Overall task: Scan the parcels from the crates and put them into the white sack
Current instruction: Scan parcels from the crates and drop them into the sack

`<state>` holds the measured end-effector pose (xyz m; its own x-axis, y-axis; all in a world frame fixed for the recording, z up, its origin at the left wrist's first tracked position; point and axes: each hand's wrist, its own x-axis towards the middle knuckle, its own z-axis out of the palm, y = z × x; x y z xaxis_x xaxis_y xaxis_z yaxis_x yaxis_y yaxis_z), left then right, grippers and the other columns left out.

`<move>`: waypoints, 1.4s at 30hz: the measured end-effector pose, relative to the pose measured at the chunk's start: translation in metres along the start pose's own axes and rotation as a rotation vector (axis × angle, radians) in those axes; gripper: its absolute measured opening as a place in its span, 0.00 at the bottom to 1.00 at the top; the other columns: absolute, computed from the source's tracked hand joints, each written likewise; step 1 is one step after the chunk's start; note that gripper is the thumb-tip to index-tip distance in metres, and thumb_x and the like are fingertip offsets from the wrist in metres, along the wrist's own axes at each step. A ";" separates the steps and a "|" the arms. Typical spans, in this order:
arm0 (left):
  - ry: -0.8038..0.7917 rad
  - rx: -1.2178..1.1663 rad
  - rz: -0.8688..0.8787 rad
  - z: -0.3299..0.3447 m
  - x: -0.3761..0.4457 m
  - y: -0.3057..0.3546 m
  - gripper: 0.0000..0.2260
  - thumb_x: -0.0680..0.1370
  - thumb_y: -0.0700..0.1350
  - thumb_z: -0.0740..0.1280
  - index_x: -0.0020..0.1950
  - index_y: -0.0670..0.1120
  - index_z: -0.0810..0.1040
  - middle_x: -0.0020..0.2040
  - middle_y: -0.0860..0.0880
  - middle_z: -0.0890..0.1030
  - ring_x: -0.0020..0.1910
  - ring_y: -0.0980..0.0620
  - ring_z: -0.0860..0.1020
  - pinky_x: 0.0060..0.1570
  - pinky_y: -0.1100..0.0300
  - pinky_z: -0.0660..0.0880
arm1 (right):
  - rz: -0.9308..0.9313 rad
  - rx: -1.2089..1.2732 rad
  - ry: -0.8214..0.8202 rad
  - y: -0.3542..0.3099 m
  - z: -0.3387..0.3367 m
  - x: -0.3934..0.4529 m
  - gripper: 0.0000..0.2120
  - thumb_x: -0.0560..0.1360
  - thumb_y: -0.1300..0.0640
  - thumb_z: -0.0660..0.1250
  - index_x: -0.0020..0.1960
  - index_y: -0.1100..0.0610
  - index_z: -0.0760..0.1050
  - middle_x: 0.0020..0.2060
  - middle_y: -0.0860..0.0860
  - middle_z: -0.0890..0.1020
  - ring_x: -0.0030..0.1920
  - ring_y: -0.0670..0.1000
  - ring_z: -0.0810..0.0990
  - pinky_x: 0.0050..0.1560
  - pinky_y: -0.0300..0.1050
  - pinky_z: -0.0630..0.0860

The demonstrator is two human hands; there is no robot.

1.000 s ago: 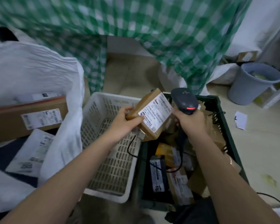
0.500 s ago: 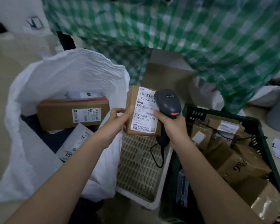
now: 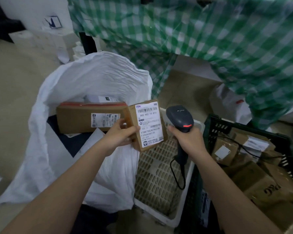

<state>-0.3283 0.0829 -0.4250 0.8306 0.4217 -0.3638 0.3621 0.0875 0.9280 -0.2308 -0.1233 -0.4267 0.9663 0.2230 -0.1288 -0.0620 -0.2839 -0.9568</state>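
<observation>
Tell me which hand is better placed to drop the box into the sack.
Left. The left hand already holds the box at the sack opening; the right hand grips the scanner.

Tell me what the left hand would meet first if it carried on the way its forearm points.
Probably the long brown cardboard box lying in the white sack; the left hand, gripping the small labelled parcel, points up-right towards it, though depth is unclear.

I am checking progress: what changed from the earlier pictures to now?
The left hand carried the labelled parcel leftward, from over the crates to the mouth of the white sack. Both grips stayed: left on the parcel, right hand on the barcode scanner.
</observation>
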 end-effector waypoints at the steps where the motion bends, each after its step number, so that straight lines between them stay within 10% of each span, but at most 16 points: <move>1: 0.019 -0.007 0.024 -0.004 0.002 0.000 0.29 0.72 0.47 0.74 0.71 0.49 0.67 0.64 0.48 0.76 0.57 0.49 0.80 0.57 0.49 0.79 | 0.012 0.001 -0.022 -0.001 -0.002 -0.001 0.11 0.70 0.54 0.76 0.38 0.61 0.79 0.31 0.57 0.80 0.32 0.52 0.78 0.39 0.47 0.74; 10: 0.075 -0.022 0.099 -0.003 0.005 -0.001 0.24 0.73 0.46 0.74 0.66 0.53 0.69 0.63 0.50 0.75 0.60 0.48 0.77 0.58 0.49 0.78 | -0.009 -0.164 -0.295 -0.022 -0.006 -0.033 0.08 0.72 0.55 0.73 0.41 0.60 0.81 0.32 0.58 0.83 0.27 0.48 0.79 0.33 0.43 0.78; 28: 0.058 0.000 0.095 -0.001 0.004 -0.002 0.27 0.72 0.47 0.74 0.69 0.51 0.69 0.63 0.49 0.75 0.61 0.47 0.77 0.59 0.45 0.77 | -0.014 -0.159 -0.289 -0.032 -0.011 -0.038 0.03 0.71 0.59 0.72 0.41 0.59 0.81 0.29 0.57 0.83 0.27 0.50 0.79 0.33 0.44 0.77; 35: 0.060 -0.030 0.171 -0.002 -0.013 0.008 0.17 0.77 0.47 0.69 0.65 0.54 0.71 0.61 0.51 0.77 0.57 0.51 0.79 0.50 0.58 0.79 | -0.011 0.018 -0.211 -0.034 -0.008 -0.034 0.06 0.70 0.61 0.74 0.36 0.59 0.79 0.27 0.54 0.79 0.30 0.51 0.79 0.35 0.45 0.76; 42: 0.487 0.240 0.308 -0.034 -0.017 0.031 0.35 0.68 0.64 0.68 0.74 0.59 0.63 0.67 0.52 0.71 0.64 0.48 0.73 0.64 0.46 0.70 | -0.016 0.112 -0.084 -0.039 0.009 -0.024 0.12 0.72 0.62 0.72 0.31 0.60 0.76 0.26 0.55 0.78 0.26 0.49 0.76 0.36 0.46 0.73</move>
<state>-0.3450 0.1090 -0.3871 0.6440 0.7635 0.0481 0.2693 -0.2851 0.9199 -0.2540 -0.1092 -0.3889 0.9434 0.3050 -0.1300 -0.0788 -0.1745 -0.9815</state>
